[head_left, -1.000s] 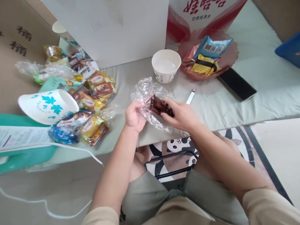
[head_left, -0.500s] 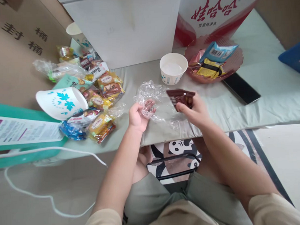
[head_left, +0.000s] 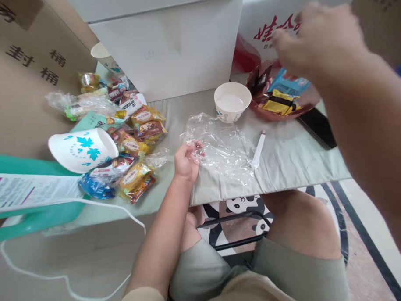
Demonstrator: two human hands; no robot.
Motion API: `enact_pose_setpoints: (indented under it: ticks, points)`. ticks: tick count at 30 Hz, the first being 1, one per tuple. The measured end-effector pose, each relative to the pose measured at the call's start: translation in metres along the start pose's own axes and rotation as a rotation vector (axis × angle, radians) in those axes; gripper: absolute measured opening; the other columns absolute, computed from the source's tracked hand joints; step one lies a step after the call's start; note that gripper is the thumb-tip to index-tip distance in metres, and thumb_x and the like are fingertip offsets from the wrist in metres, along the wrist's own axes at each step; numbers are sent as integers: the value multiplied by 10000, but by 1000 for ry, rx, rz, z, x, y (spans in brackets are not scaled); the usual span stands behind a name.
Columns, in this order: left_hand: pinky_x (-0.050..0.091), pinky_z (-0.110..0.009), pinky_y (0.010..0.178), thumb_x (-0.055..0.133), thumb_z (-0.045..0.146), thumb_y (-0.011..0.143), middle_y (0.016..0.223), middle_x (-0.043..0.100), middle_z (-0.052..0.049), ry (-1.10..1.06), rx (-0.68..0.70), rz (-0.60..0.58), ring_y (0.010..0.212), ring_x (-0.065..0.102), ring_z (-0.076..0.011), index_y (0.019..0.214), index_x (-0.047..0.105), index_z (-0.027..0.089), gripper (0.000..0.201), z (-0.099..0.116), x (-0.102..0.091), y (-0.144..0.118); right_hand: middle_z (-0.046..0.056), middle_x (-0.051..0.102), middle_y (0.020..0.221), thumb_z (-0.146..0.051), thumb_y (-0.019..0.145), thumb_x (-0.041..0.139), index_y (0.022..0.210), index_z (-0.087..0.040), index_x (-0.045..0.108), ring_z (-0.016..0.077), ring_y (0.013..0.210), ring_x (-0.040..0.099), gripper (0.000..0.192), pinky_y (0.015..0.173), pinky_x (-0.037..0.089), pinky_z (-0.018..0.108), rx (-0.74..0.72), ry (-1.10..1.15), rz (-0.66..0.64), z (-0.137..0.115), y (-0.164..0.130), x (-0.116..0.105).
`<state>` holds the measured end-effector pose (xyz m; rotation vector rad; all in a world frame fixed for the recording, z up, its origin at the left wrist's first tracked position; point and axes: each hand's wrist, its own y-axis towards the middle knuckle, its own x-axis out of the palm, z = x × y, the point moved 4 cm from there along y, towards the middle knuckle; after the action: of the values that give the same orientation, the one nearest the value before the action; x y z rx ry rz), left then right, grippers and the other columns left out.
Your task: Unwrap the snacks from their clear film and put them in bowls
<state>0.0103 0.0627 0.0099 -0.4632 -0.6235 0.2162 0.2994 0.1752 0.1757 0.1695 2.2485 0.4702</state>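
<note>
While the left hand (head_left: 187,163) has its fingers curled in on the clear plastic bag (head_left: 222,145), gripping its left edge, the bag lies crumpled and spread out on the desk (head_left: 296,158), in the middle of the scene. The right hand (head_left: 297,33) is raised at the far right, above the pink bowl (head_left: 311,99), with thumb and fingers apart; it is blurred, and nothing shows in its grasp. Inside the bowl, a dark brown packet (head_left: 262,80) leans at the left side, beside a blue packet (head_left: 285,82) and a yellow packet (head_left: 279,103). A dark phone (head_left: 316,128) lies just to the near right of the bowl, partly covered by the right forearm. Left of the bowl stands an upright paper cup (head_left: 232,104), on the far side of the bag. A slim white object (head_left: 259,150) with a dark tip lies at the bag's right edge. To the left, a second paper cup (head_left: 84,149) lies tipped on its side against a heap of wrapped snacks (head_left: 132,142)
</note>
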Motion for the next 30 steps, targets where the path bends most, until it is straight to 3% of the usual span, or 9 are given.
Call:
enact_pose_setpoints:
  ticks: [3,6,10,13,16,18,22,24,30]
  points:
    - [518,-262,633,569,249,595,753,682,-42,12,-27,-68,755,657,-162,641,647,179,115,2,-2,1,100,726,987,-514,979,443,1029,-240,688,373,1214,648,372,1009,438,607,236,-378,89,-28,-62,-2]
    - [583,-370,748,557,266,579,882,739,-107,95,-116,-229,933,726,-269,771,709,158,267,5,-2,-4,97,731,880,-424,920,586,1115,-207,645,267,847,746,298,814,595,495,265,129,46,-31,-130,40]
    - [593,-592,791,559,311,521,883,732,-169,222,-272,-470,1026,726,-452,772,679,160,317,7,-5,-19,143,651,1347,-525,764,767,1425,-248,480,299,1262,640,772,1005,561,485,147,367,-91,-12,-175,104]
    - [583,-644,755,609,340,523,811,712,-186,307,-344,-525,962,730,-501,670,596,178,220,6,-11,-27,120,719,1159,-568,779,749,1460,-221,473,263,1095,706,812,882,600,426,191,501,-298,-13,-182,127]
    - [610,-523,729,668,310,561,830,729,-154,365,-267,-532,860,757,-395,601,554,180,177,5,-14,-23,22,672,679,-539,866,657,1087,-174,696,167,627,671,428,588,550,297,354,564,-328,-22,-181,122]
    - [600,-381,675,697,263,591,811,730,-100,396,-106,-420,771,753,-277,612,588,176,141,9,-16,-12,-19,570,518,-529,874,645,859,-177,699,116,444,547,356,445,435,240,447,552,-237,-22,-182,112]
    - [486,-218,525,683,195,672,681,671,-7,385,205,-43,616,674,-133,683,634,199,50,18,-22,9,-48,508,439,-518,856,674,783,-199,669,99,345,442,327,364,344,226,554,562,-43,-10,-194,97]
    - [484,-205,525,670,228,732,700,690,-6,325,295,45,622,667,-120,713,638,209,41,20,-20,13,-50,513,442,-516,867,666,796,-208,667,106,349,458,315,369,360,229,574,559,14,-2,-201,94]
    - [464,-197,466,802,409,744,773,738,-32,523,181,-156,636,695,-141,810,682,207,244,-2,-3,14,-28,595,526,-583,877,636,866,-218,666,117,395,532,366,412,414,241,620,609,32,13,-211,99]
